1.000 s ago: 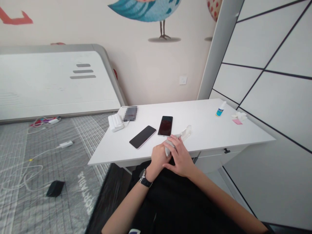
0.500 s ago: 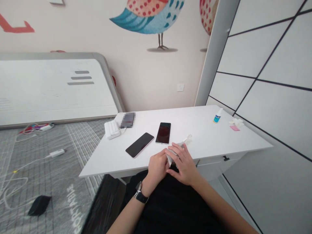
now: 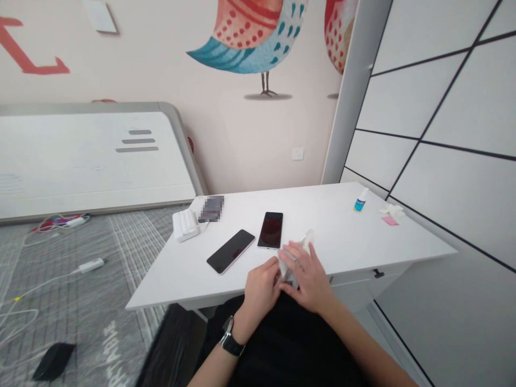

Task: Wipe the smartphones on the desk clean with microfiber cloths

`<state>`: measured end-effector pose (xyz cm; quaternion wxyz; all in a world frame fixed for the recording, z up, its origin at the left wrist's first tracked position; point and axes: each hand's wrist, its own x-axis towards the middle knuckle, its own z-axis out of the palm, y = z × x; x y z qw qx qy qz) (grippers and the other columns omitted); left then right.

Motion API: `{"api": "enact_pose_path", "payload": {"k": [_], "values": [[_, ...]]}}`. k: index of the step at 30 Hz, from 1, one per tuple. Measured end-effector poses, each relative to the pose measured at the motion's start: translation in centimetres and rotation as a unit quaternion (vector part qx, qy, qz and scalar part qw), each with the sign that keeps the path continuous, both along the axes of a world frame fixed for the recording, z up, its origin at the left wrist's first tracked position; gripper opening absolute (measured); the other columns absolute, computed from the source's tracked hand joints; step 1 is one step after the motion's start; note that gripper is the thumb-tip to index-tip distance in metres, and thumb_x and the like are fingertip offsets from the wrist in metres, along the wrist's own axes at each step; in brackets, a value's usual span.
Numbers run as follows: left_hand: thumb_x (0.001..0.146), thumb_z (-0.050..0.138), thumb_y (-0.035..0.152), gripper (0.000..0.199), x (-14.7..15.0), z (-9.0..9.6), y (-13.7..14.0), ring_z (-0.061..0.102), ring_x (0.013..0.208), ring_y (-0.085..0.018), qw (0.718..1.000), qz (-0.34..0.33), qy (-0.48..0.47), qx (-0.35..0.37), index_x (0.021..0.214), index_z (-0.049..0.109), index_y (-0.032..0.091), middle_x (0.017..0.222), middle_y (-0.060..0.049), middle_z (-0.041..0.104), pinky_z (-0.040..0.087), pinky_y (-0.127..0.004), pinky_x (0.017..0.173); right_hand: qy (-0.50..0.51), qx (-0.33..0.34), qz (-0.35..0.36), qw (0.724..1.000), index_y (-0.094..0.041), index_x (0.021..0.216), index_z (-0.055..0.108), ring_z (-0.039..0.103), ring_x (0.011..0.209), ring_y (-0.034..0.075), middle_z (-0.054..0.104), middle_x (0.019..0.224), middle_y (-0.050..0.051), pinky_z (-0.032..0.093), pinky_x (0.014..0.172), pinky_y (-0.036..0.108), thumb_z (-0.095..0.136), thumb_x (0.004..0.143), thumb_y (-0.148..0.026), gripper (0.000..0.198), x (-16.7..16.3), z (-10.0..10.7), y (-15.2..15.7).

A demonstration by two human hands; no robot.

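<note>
In front of me, at the desk's near edge, my left hand (image 3: 261,286) is closed, its fingers curled at the side of a white tissue (image 3: 309,237). What those fingers pinch is hidden by the tissue and the other hand. My right hand (image 3: 308,275) lies over the crumpled tissue and presses it between fingers and thumb. A corner of the tissue sticks up beyond the right fingers. Just past the hands, a dark-screened phone (image 3: 271,230) lies on the white desk (image 3: 322,215). Another black-screened phone (image 3: 231,251) lies slanted to its left.
A white box-like item (image 3: 185,224) and a blurred-out dark object (image 3: 212,208) sit at the desk's left end. To the right are a small blue-labelled bottle (image 3: 360,201), crumpled white tissue (image 3: 393,210) and a pink slip (image 3: 390,221). Cables (image 3: 52,282) lie on the grey floor.
The view has tilted slightly upward, so the desk appears lower. My right hand has shifted a little, and the tissue under it now bunches up higher between the hands.
</note>
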<state>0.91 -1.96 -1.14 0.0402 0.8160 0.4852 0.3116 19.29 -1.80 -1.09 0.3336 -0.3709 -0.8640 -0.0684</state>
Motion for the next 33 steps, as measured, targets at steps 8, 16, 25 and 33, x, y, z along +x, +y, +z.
{"api": "enact_pose_path", "payload": {"k": [8,16,25,33], "values": [[0.098,0.054,0.021,0.017,0.3,0.3,0.0,0.061,0.066,-0.015,0.999,0.024,0.013,-0.017,0.087,0.065,0.019,0.08,-0.002,0.066,0.039,-0.026,0.061,0.007,-0.015,-0.005,1.0,-0.017,0.156,0.035,0.027,0.155,0.032,0.045,0.158,0.015,0.018,0.127,0.061,0.046,0.101,-0.059,0.07,-0.2,0.6,-0.3],[0.107,0.043,0.03,0.03,0.3,0.9,-0.3,0.058,0.065,-0.012,1.0,-0.003,-0.002,-0.01,0.087,0.064,0.02,0.081,0.0,0.065,0.037,-0.025,0.061,0.012,-0.021,-0.13,0.991,-0.021,0.157,0.035,0.031,0.153,0.033,0.045,0.159,0.014,0.018,0.124,0.066,0.039,0.106,-0.053,0.061,2.5,1.1,1.8],[0.097,0.055,0.019,0.014,0.2,0.3,0.0,0.062,0.07,-0.016,1.0,0.02,0.02,-0.012,0.088,0.067,0.019,0.085,-0.003,0.068,0.039,-0.027,0.062,-0.04,-0.016,0.017,0.999,-0.021,0.16,0.029,0.03,0.154,0.03,0.042,0.161,0.013,0.013,0.127,0.059,0.045,0.102,-0.058,0.071,-0.1,1.0,-1.3],[0.105,0.048,0.028,0.025,0.4,0.7,-0.3,0.059,0.068,-0.013,1.0,0.008,0.006,-0.012,0.091,0.067,0.021,0.085,0.0,0.066,0.038,-0.026,0.062,0.015,-0.021,-0.064,0.998,-0.018,0.157,0.036,0.028,0.154,0.033,0.043,0.16,0.014,0.018,0.125,0.061,0.041,0.103,-0.057,0.066,1.8,1.0,0.2]]}}
